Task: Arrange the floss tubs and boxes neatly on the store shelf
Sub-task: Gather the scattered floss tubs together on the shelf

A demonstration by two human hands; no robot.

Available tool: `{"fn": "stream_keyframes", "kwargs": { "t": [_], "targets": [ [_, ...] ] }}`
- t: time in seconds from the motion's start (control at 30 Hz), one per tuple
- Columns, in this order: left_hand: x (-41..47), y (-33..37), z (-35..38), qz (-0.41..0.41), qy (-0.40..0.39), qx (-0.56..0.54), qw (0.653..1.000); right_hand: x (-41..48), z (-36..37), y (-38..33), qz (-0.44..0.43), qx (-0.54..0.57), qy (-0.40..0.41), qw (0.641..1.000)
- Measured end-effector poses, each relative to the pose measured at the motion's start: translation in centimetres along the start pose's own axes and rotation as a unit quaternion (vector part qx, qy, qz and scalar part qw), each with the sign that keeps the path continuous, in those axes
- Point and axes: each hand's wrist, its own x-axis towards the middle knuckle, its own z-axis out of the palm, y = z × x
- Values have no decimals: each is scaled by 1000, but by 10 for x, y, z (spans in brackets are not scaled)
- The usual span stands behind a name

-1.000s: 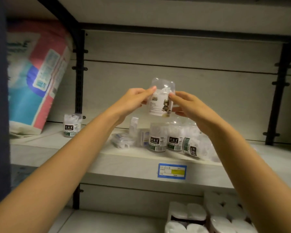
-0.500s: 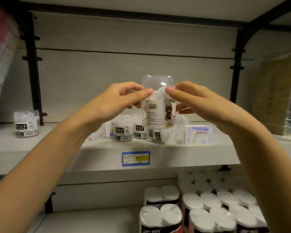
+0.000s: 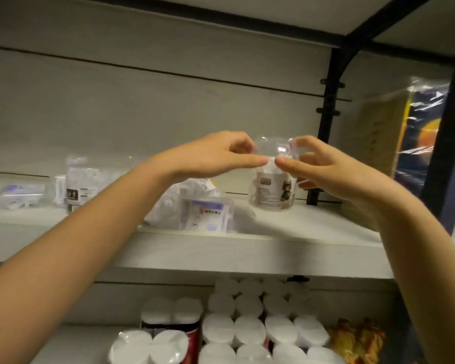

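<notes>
A clear floss tub (image 3: 273, 189) with a cat on its label stands on the white shelf (image 3: 247, 250), near the right upright. My left hand (image 3: 216, 156) and my right hand (image 3: 318, 166) both hold its clear domed lid from either side, thumbs nearly touching in front. A flat clear floss box (image 3: 206, 214) lies on the shelf left of the tub, in front of a loose pile of bagged floss. Further left stand another floss tub (image 3: 80, 185) and a second flat box (image 3: 21, 197).
A black shelf upright (image 3: 329, 122) stands just right of the tub, with a wrapped package (image 3: 405, 132) beyond it. The lower shelf holds several packs of white rolls (image 3: 250, 329) and a yellow-red packet (image 3: 357, 340). The shelf above overhangs the hands.
The view has swung to the right along the shelf. Both hands have carried the cat-label tub to the right and lowered it onto the shelf by the upright.
</notes>
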Motion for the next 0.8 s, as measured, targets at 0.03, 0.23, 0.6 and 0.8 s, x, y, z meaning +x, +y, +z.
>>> {"fn": "stream_keyframes", "kwargs": {
  "t": [0.03, 0.23, 0.6, 0.8],
  "targets": [
    [7, 0, 10, 0, -11, 27, 1000, 0, -3, 14, 8, 1, -11, 1000],
    [36, 10, 55, -15, -68, 182, 981, 6, -12, 73, 52, 38, -52, 997],
    [55, 19, 77, 98, 5, 284, 954, 3, -27, 89, -42, -127, 14, 991],
    [89, 12, 85, 62, 2, 321, 945, 43, -19, 102, 1, -206, 14, 978]
  ]
}}
